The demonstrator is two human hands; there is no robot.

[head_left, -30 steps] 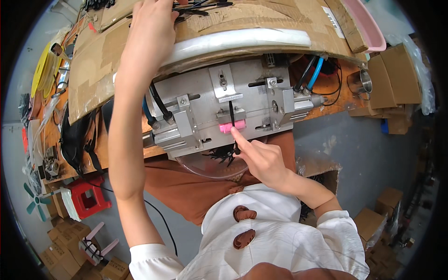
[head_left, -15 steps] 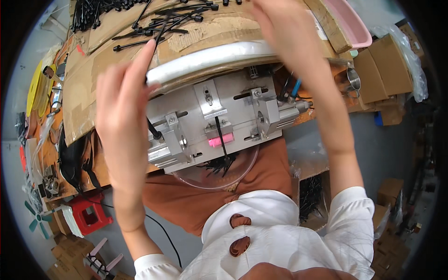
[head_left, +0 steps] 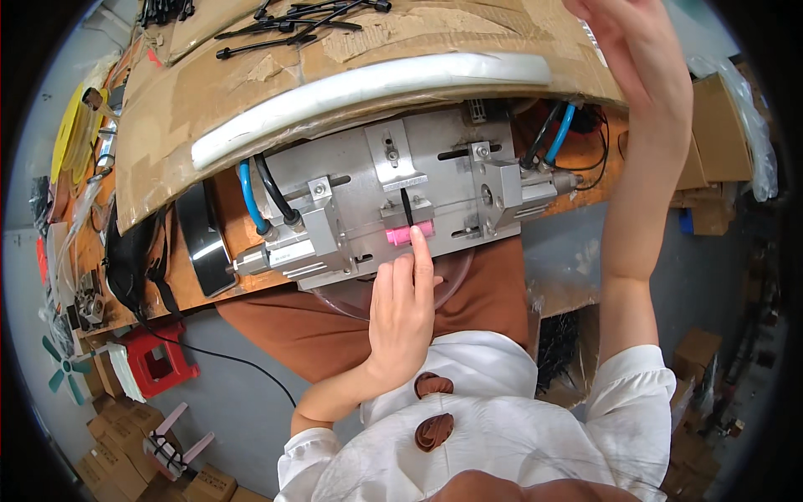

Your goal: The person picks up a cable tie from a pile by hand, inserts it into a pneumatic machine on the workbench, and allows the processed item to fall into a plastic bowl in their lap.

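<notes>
My left hand (head_left: 403, 309) is over the front of a metal fixture (head_left: 360, 188). Its index finger stretches forward and its tip touches a thin black rod (head_left: 408, 205) beside a pink block (head_left: 410, 233). The other fingers are loosely bent, and the thumb stands apart on the right. From a slotted metal bracket (head_left: 391, 159) the rod runs toward me across the pink block, its near end hidden under my finger. My right hand (head_left: 631, 50) is raised at the upper right, past the cardboard; the upper edge cuts off its fingers.
Several black rods with thicker heads (head_left: 301, 25) lie on the cardboard cover (head_left: 401, 46), edged by a white padded strip (head_left: 368, 88). Metal cylinders (head_left: 293, 255) with blue and black hoses flank the fixture. A clear bowl (head_left: 335, 301) is over my lap. A phone-like black slab (head_left: 205, 238) lies left.
My left hand has come down from the cardboard's left side to the rod at the pink block. My right hand has moved right, away from the white strip.
</notes>
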